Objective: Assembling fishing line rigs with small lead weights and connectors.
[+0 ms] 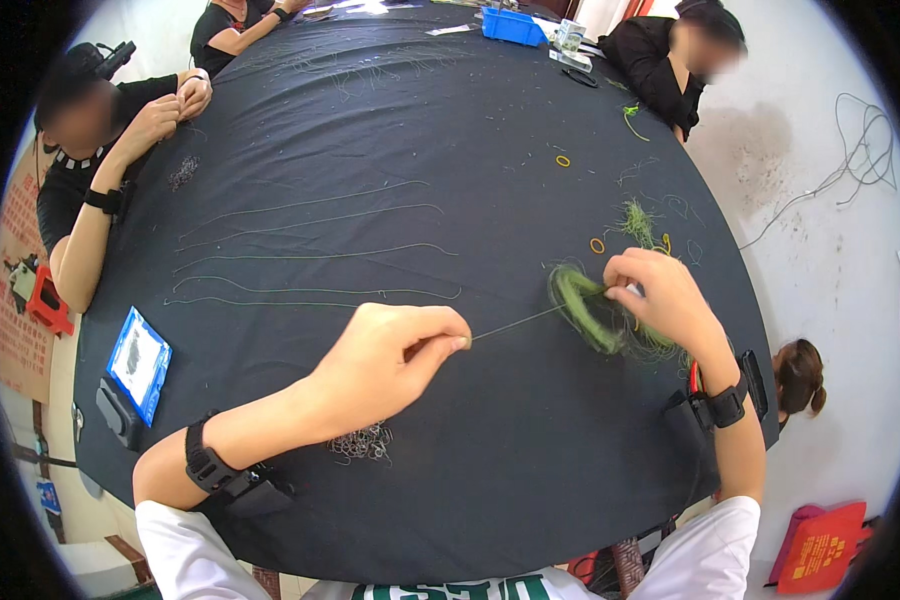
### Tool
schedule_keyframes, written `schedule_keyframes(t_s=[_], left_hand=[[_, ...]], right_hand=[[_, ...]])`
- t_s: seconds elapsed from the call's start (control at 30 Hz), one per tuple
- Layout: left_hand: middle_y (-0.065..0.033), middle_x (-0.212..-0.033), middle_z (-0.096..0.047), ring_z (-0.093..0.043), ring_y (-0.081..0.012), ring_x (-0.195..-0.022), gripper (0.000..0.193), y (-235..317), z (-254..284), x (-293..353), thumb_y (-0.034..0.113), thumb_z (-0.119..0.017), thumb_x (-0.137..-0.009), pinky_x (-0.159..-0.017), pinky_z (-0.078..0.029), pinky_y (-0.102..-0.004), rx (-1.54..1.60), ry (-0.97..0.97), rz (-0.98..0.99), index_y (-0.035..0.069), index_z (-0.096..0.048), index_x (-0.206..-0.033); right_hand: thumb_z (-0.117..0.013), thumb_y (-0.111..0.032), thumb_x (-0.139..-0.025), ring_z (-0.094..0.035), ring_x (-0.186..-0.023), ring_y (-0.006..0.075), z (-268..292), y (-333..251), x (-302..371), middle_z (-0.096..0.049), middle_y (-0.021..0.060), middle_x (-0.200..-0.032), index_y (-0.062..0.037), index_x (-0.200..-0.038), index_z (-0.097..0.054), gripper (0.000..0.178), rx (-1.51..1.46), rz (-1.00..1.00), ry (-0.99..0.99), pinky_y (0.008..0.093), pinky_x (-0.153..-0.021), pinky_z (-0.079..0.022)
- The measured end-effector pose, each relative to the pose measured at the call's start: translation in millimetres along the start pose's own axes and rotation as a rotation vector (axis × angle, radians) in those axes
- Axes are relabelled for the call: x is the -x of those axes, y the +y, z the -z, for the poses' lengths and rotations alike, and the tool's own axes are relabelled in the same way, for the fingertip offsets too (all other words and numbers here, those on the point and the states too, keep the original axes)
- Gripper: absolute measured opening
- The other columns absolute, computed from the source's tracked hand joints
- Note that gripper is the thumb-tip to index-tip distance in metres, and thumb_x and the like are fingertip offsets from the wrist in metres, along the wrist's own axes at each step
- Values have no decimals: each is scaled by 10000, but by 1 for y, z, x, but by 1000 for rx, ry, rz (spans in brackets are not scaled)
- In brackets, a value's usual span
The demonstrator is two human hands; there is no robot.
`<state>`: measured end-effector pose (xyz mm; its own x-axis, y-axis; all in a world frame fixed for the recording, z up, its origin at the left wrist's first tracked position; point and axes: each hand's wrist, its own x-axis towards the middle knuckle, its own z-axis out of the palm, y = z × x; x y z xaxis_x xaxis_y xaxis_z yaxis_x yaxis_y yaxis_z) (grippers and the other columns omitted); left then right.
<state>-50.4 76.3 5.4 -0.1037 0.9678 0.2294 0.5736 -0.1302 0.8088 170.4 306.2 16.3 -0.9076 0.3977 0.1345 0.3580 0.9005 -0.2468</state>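
Observation:
My left hand [390, 355] is pinched shut on one end of a thin green line [515, 325], which looks like fishing line. That line runs taut to the right into a looped green bundle of line [588, 312], blurred by motion. My right hand [665, 295] pinches the bundle at its upper edge. Below my left wrist lies a pile of small metal hooks [362, 442]. Several single lengths of green line [315, 255] are laid out side by side beyond my left hand. More loose green strands [638, 222] lie beyond my right hand.
A black cloth [530, 470] covers the table. A blue-and-white packet [140, 365] and a dark device [118, 412] are at the left edge. Yellow rings [597, 245] lie near my right hand. A blue tray [512, 27] stands at the far end. Co-workers sit around the table.

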Motion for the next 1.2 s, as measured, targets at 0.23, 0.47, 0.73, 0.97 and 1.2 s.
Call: schedule_keyframes(t_s=[0.23, 0.47, 0.73, 0.97, 1.2], left_hand=[[-48, -720, -644, -555, -84, -582, 91, 16, 40, 16, 44, -612, -852, -512, -437, -217, 471, -237, 164, -19, -677, -838], [-124, -817, -677, -631, -208, -638, 120, 32, 59, 20, 11, -615, -846, -576, -482, -279, 718, -860, -36, -9, -698, -931], [-62, -637, -626, -612, -118, -554, 75, 40, 43, 22, 57, -583, -861, -526, -476, -247, 47, -362, 148, 8, -640, -862], [-49, -604, -604, -579, -91, -537, 69, 16, 28, 22, 61, -593, -863, -498, -438, -234, 24, -174, 144, 3, -628, -872], [-27, -698, -612, -558, -49, -601, 98, 11, 40, 19, 61, -567, -895, -525, -425, -178, 252, -13, 236, -20, -622, -904]], right_hand=[[-670, -67, -721, -596, -669, 210, 5, 45, 2, -598, 66, -719, -47, -795, -576, 121, 181, -195, 110, 333, -628, -462], [-674, -127, -747, -634, -782, 284, 5, 58, 6, -638, 81, -753, -68, -802, -603, 107, 267, -382, 26, 393, -690, -489], [-657, -147, -797, -625, -801, 305, 19, -5, 10, -628, 128, -888, -46, -957, -591, 200, 431, -212, 353, 385, -682, -493], [-702, -189, -813, -569, -576, 71, -11, -126, -14, -650, 62, -885, -24, -1114, -552, 374, -812, 74, -194, 223, -499, -437], [-575, -149, -911, -480, -540, 30, -34, -125, -30, -559, -17, -611, -23, -933, -601, 130, -1152, -36, -401, 202, -457, -349]])
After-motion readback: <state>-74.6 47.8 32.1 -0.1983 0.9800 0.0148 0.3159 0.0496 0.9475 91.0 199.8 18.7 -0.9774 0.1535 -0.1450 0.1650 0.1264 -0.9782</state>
